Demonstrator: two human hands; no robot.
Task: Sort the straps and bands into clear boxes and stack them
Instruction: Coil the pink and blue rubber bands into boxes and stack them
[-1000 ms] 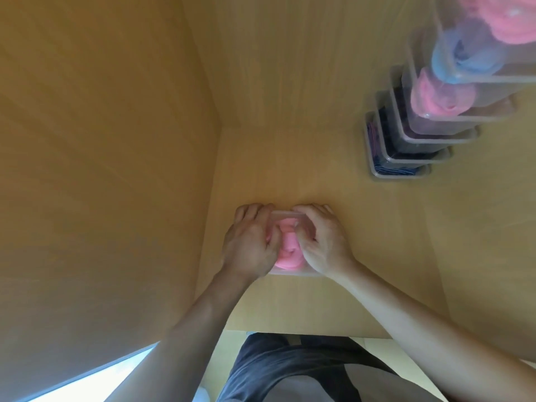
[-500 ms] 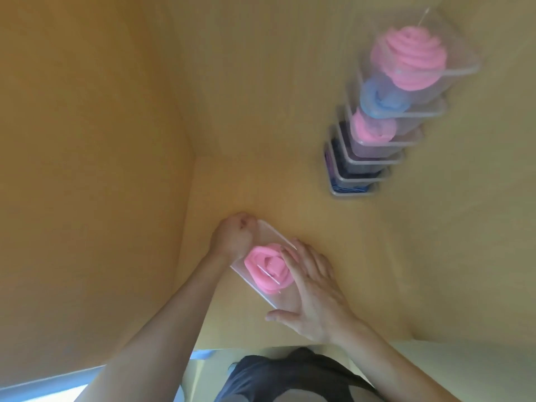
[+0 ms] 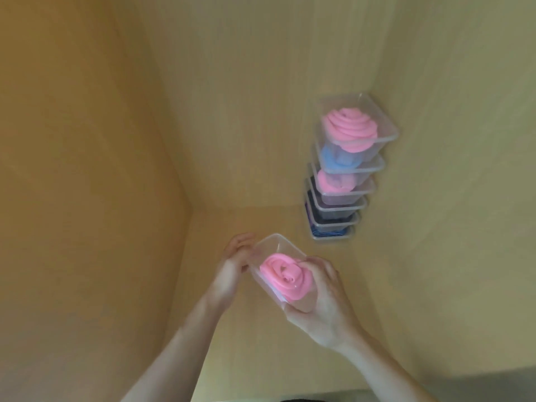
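Inside a wooden cupboard. Both hands grasp one clear box (image 3: 269, 244) with a rolled pink band (image 3: 285, 275) in it: the right hand (image 3: 323, 306) curls round its near end, and the left hand (image 3: 235, 264) holds its far end, fingers blurred. The box sits tilted, low over the shelf floor (image 3: 261, 358); whether it touches, cannot tell. Well apart, in the back right corner, stands the stack (image 3: 339, 198) of filled boxes, with dark straps low, then pink, blue and pink on top. Judged: sorting is mostly done, and this box is packed but not yet stacked. Any lid is unclear.
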